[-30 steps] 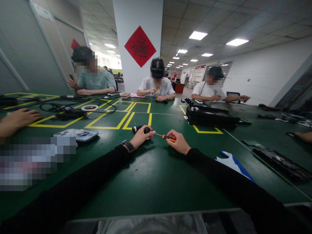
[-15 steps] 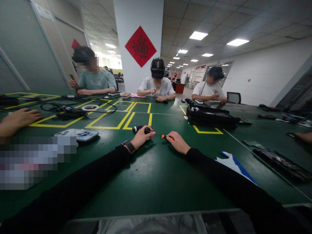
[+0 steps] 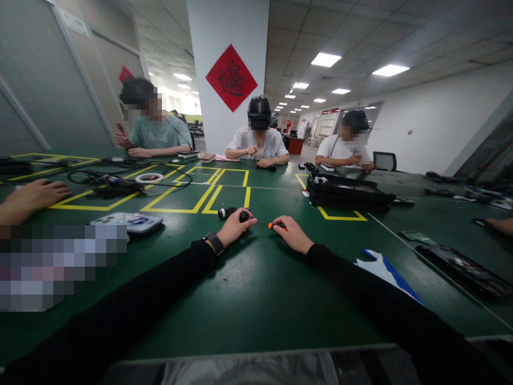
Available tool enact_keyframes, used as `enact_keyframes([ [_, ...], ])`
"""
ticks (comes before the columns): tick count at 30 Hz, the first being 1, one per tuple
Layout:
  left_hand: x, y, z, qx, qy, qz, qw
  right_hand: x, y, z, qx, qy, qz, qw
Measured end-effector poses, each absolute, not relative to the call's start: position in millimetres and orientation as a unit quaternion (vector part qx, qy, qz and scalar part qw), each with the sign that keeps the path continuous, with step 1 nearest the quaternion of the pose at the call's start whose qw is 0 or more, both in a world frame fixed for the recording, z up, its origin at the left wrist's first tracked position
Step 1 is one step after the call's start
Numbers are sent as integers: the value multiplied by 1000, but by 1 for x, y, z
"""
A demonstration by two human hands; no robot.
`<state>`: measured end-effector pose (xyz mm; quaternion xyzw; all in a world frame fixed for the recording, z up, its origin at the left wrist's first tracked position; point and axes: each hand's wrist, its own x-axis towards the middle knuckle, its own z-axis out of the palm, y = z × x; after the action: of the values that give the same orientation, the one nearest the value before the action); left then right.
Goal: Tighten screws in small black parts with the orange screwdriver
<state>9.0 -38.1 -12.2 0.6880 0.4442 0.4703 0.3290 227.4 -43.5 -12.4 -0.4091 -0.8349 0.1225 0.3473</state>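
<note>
My left hand (image 3: 233, 227), with a dark watch band at its wrist, is closed on a small round black object (image 3: 244, 216). Facing it, my right hand (image 3: 295, 235) grips an orange and black screwdriver (image 3: 271, 225), whose thin shaft points left toward the black object. Whether the tip touches that object is too small to tell. Just behind my left hand, a black and white cylinder (image 3: 226, 212) lies on the green table (image 3: 248, 299).
Phones (image 3: 134, 222) lie to the left, near another person's hand (image 3: 38, 195). Cables (image 3: 116, 182) are farther back. A black case (image 3: 348, 191) sits at the back right, with a blue and white piece (image 3: 390, 272) and an opened device (image 3: 465, 270) nearer. Three people sit across the table.
Both hands stay almost where they were, with the same things in them. The person at the back left has moved the head and raised hand slightly.
</note>
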Motion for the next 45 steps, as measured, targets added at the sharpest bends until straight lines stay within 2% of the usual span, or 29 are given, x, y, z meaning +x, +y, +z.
enact_keyframes([
  [45,10,-39,-10,654,436,486,381,229,-48,-10,-377,-845,82,370],
])
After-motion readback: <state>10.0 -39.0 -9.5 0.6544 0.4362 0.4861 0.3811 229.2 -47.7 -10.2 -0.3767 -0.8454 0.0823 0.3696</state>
